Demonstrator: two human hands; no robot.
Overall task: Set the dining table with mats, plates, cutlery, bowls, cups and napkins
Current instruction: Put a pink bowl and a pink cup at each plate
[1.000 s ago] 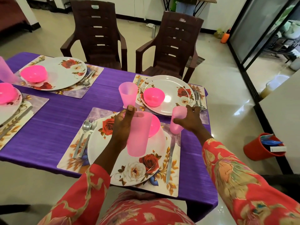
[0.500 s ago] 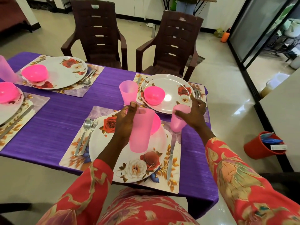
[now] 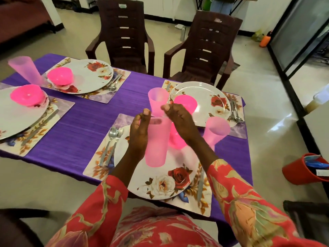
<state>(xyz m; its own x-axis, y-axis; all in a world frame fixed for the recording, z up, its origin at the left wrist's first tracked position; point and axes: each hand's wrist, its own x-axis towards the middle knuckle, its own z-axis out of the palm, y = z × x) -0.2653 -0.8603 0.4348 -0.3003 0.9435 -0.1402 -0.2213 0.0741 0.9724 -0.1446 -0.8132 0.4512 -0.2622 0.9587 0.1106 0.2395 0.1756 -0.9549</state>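
My left hand point(image 3: 138, 134) grips a tall pink cup point(image 3: 156, 145) above the near floral plate point(image 3: 160, 184), which carries a pink bowl point(image 3: 175, 141). My right hand point(image 3: 179, 122) hovers just over that cup's rim with loosely curled fingers and holds nothing. Another pink cup point(image 3: 216, 130) stands on the purple cloth point(image 3: 80, 125), right of the near mat point(image 3: 99, 168). A third cup point(image 3: 157, 98) stands beside the far right plate point(image 3: 210, 97). Spoon and fork point(image 3: 111, 139) lie left of the near plate, a knife point(image 3: 200, 186) right of it.
Two more settings with plates and pink bowls point(image 3: 59, 75) fill the left side, with a pink cup point(image 3: 25, 70) at the far left. Two brown chairs point(image 3: 124, 36) stand behind the table. A red bucket point(image 3: 302, 170) sits on the floor at the right.
My right hand let go of the cup at the right of the near mat and swung left, over the cup in my left hand. The left hand barely moved.
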